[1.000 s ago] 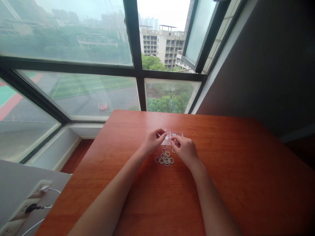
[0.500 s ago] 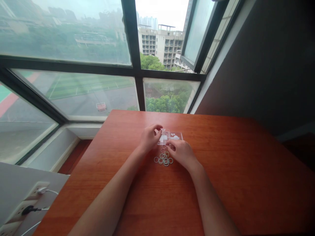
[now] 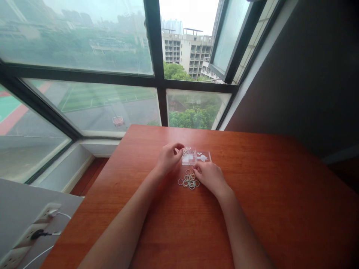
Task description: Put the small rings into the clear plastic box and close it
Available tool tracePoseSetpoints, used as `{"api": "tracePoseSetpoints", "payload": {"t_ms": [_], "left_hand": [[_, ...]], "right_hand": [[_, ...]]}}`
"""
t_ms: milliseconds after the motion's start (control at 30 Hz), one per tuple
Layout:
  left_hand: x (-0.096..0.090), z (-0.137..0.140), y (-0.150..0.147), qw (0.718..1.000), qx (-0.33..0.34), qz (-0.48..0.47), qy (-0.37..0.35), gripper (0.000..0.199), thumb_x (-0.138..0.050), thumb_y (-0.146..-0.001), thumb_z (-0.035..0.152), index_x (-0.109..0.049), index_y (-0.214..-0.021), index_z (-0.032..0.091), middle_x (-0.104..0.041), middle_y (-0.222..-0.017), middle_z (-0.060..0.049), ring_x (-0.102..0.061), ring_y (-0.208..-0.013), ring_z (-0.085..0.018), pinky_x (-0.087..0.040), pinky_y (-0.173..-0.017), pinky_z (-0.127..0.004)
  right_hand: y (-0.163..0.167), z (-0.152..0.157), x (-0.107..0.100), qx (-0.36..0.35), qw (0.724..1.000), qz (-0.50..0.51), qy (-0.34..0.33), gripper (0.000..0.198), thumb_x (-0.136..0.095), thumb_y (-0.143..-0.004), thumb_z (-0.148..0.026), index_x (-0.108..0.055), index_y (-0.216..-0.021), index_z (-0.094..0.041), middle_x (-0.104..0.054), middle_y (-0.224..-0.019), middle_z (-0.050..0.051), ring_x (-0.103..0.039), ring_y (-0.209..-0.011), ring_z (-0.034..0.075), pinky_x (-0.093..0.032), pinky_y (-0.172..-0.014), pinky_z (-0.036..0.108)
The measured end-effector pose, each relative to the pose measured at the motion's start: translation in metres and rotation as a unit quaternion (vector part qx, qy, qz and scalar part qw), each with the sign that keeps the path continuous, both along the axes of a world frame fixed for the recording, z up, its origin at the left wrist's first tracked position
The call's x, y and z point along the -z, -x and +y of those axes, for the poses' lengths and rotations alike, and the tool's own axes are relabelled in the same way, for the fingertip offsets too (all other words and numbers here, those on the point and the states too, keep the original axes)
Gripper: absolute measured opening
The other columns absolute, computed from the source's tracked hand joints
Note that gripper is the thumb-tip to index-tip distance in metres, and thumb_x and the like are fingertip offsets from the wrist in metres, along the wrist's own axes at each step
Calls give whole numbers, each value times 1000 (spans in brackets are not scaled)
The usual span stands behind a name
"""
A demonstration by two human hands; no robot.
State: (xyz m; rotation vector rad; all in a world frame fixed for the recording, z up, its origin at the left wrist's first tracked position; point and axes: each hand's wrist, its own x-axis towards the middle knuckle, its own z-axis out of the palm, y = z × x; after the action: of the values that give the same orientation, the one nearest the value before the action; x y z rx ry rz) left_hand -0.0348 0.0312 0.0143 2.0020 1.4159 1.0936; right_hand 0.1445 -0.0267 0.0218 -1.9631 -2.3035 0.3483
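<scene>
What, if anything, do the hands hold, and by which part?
I cannot tell: the left hand, beside the clear rectangular plastic box, and the right hand show too small at the fingertips.

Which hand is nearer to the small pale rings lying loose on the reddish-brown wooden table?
Right. The right hand is beside the small pale rings, at their right; the left hand is farther away, beyond them to the left, by the clear rectangular plastic box.
</scene>
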Motion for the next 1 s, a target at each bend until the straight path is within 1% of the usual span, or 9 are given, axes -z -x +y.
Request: {"api": "tracePoseSetpoints", "payload": {"t_ms": [167, 333, 400, 500, 667, 833, 1000], "left_hand": [[-2, -2, -3, 999, 14, -27, 30, 16, -56, -81, 22, -69, -89, 17, -70, -79, -2, -56, -59, -10, -44, -57, -21], [-5, -3, -4, 997, 32, -48, 50, 18, -57, -81, 25, -69, -89, 16, -70, -80, -3, -56, -59, -10, -43, -55, -20], [-5, -3, -5, 996, 39, -54, 57, 19, -57, -81, 27, -70, -89, 16, -69, -79, -3, -56, -59, -10, -43, -55, -20], [-6, -5, -6, 994, 49, -63, 73, 20, -57, -80, 29, -69, -88, 14, -68, -77, -3, -55, -58, -10, -41, -54, -20], [-11, -11, -13, 985, 108, -77, 111, 24, -56, -81, 33, -68, -79, 12, -65, -70, -2, -52, -59, -11, -39, -55, -21], [-15, -15, -19, 977, 138, -86, 140, 23, -57, -80, 33, -67, -76, 12, -63, -68, -2, -51, -60, -11, -37, -57, -21], [-14, -15, -19, 975, 132, -85, 157, 22, -59, -77, 33, -67, -76, 12, -63, -67, -2, -50, -61, -11, -36, -57, -22]], "right_hand": [[2, 0, 0, 21, 1000, -16, 14, 18, -51, -86, -31, -68, -90, -26, -70, -87, 3, -64, -77, 18, -39, -65, 26], [2, 1, 1, 17, 999, 30, -4, 16, -54, -84, -32, -69, -87, -26, -70, -82, 1, -63, -75, 16, -36, -61, 24], [1, 1, 1, 20, 998, 60, -25, 14, -56, -83, -31, -69, -85, -26, -70, -79, 0, -62, -73, 15, -35, -59, 23], [0, 2, 3, 27, 991, 105, -74, 12, -57, -80, -27, -68, -84, -26, -69, -74, -2, -61, -68, 13, -34, -59, 23], [-1, 3, 5, 38, 973, 171, -147, 13, -56, -81, -27, -68, -85, -25, -64, -64, -4, -57, -59, 12, -35, -59, 22], [-2, 3, 6, 46, 967, 172, -181, 14, -55, -83, -30, -68, -82, -24, -63, -63, -3, -53, -55, 11, -33, -58, 22], [-1, 2, 7, 38, 969, 151, -191, 14, -54, -84, -30, -67, -83, -24, -63, -65, -2, -55, -58, 12, -33, -59, 22]]}}
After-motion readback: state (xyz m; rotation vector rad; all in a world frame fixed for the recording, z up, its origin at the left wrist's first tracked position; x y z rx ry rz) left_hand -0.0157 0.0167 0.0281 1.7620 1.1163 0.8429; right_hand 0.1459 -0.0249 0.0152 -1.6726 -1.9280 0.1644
